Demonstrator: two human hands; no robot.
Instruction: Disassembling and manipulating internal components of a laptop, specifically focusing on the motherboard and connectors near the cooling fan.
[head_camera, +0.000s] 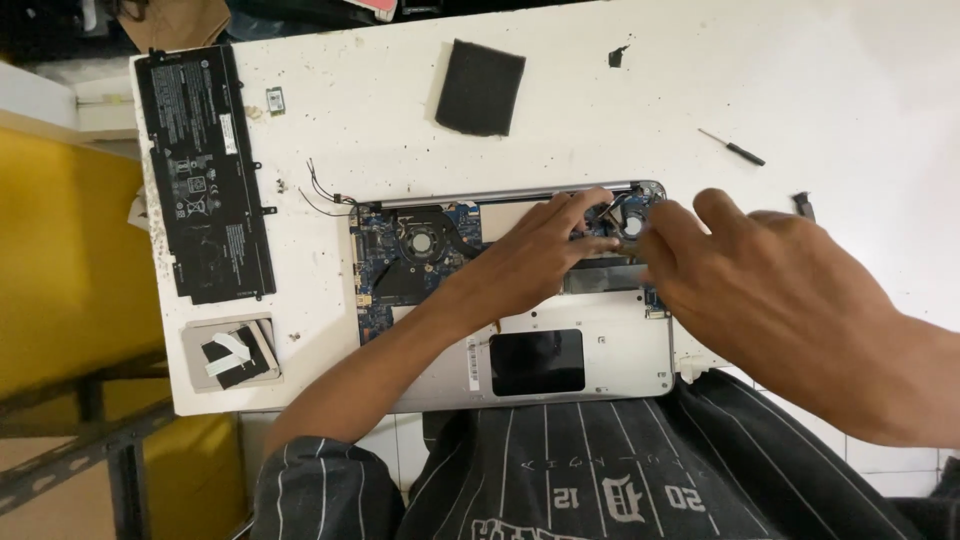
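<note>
A person leans over an opened laptop (520, 310) on a white surface (850, 90), both hands at work in its upper right corner. The left hand (545, 250) lies flat across the blue circuit board (385, 270), fingers spread toward a small round part (632, 226); the right hand (740, 270) meets it there, its grip hidden behind its own knuckles, so pinching or loose cannot be told. Left of the grip sit a cooling fan (422, 240), then a removed battery (205, 175); beyond it lie a dark foam pad (480, 88) and a small screwdriver (732, 148). Disassembly appears to be under way; freeing that corner part would call for a light, careful lift.
</note>
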